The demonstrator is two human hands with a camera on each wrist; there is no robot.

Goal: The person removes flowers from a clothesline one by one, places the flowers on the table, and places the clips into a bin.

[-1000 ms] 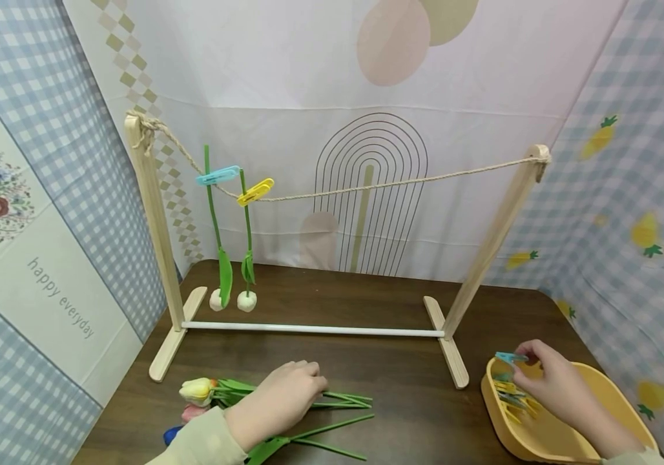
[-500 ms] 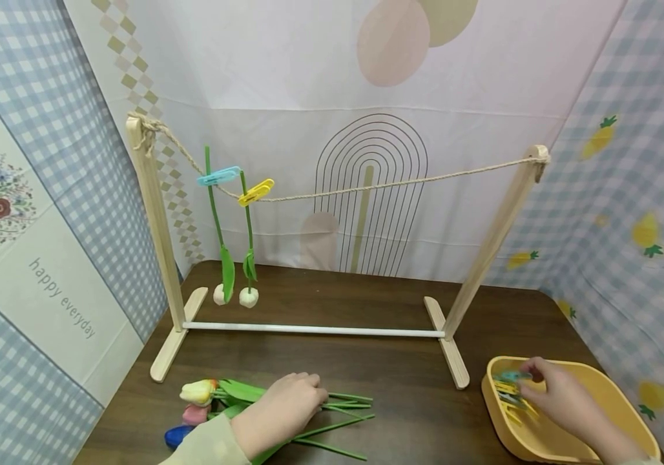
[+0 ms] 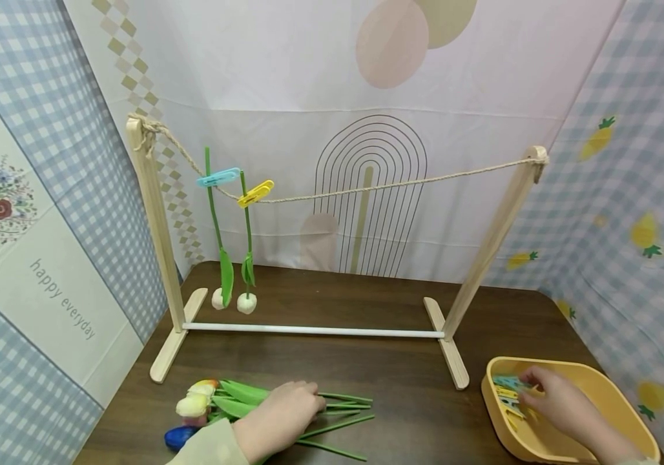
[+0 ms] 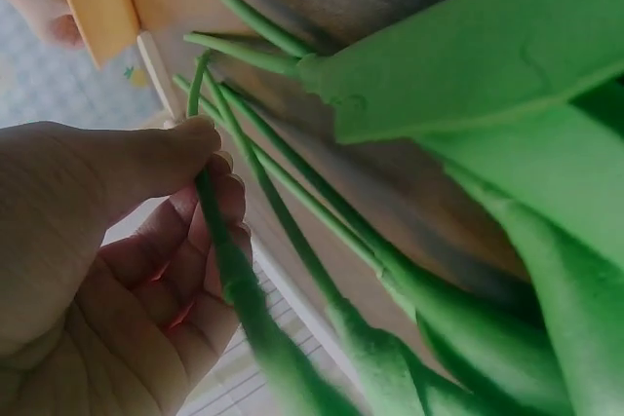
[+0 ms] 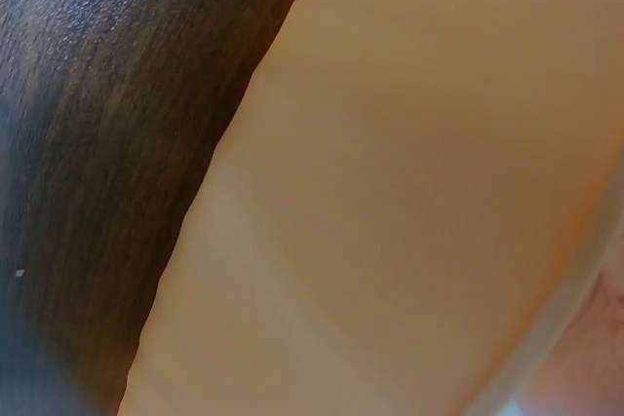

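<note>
In the head view my left hand [image 3: 287,413] lies over a bunch of artificial tulips [image 3: 194,405] with white-yellow, pink and blue heads. The left wrist view shows its thumb and fingers pinching one green tulip stem [image 4: 216,216], with other stems beside it. My right hand [image 3: 559,399] reaches into a yellow plastic basket [image 3: 611,410], its fingers at blue and yellow clothespins [image 3: 506,392]; whether it grips one is blurred. Two white tulips [image 3: 247,303] hang head-down from a twine line [image 3: 367,188], fastened by a blue clothespin [image 3: 218,177] and a yellow clothespin [image 3: 256,193].
The twine runs between two wooden posts [image 3: 154,226], which stand on flat feet joined by a white rod [image 3: 314,330]. The dark wooden table [image 3: 402,413] carries everything. A printed cloth backdrop [image 3: 285,77] rises behind.
My right hand has lowered deeper into the basket; the blue clothespin it held up is now down among the others. The tulip heads near my left hand shifted slightly.
</note>
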